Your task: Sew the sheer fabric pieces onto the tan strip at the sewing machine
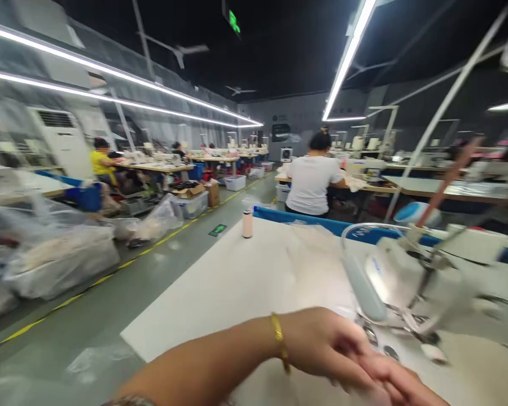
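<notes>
My left hand [317, 341], with a gold bracelet at its wrist, reaches in from the lower left over the white sewing table [203, 287]. Its fingers are curled together against my right hand [404, 380], which shows only partly at the bottom edge. Both hands look closed where they meet, and anything pinched between them is hidden and blurred. Just beyond them stands a white sewing machine [385, 273]. Pale fabric [317, 259] lies on the table left of the machine, and more beige cloth [478, 361] spreads to the right.
A pink cylindrical container [247, 224] stands near the table's far left corner. Blue cloth [300, 217] hangs along the far edge. A co-worker in a white top [315, 180] sits ahead. Plastic-wrapped bundles [63, 254] line the aisle's left side, beyond a yellow floor line [127, 264].
</notes>
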### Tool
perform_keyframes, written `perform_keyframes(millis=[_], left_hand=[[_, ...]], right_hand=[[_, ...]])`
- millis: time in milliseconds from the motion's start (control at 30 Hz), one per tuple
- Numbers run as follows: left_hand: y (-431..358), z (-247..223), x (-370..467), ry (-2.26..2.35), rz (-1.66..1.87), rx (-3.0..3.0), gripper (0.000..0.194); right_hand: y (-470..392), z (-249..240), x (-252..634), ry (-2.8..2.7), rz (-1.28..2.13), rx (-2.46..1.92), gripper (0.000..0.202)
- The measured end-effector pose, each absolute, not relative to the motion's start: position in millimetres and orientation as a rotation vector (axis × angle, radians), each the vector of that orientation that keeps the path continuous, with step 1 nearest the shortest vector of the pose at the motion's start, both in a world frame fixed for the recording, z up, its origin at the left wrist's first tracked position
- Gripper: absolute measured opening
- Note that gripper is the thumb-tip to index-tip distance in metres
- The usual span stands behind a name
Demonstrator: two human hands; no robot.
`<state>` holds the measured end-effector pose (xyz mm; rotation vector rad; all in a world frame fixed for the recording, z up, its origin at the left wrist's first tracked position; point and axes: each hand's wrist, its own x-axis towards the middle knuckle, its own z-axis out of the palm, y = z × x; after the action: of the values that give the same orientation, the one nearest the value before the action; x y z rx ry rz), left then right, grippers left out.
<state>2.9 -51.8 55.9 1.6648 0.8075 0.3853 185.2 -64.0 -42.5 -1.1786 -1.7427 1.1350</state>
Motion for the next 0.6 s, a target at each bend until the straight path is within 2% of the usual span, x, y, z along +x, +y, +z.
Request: perform_keyframes(millis=[67, 200, 333, 600], left_hand=[[-54, 58, -9, 0.905, 0.428, 1.585, 0.016], [-42, 53, -16, 0.842, 0.41, 1.583, 0.021], [-37, 50, -8, 0.92, 0.337, 1.599, 0.038], [-43, 58, -4, 1.0, 0.38, 1.671, 0.036]], right_hand=[[-79, -28, 208, -1.777, 1.305, -1.106, 0.054], [-89, -2, 219, -1.555, 1.401, -1.078, 0.044], [-83, 0, 215, -1.423, 1.469, -0.999, 0.039], [-86, -2, 219, -1.485, 1.467, -1.065, 0.043]])
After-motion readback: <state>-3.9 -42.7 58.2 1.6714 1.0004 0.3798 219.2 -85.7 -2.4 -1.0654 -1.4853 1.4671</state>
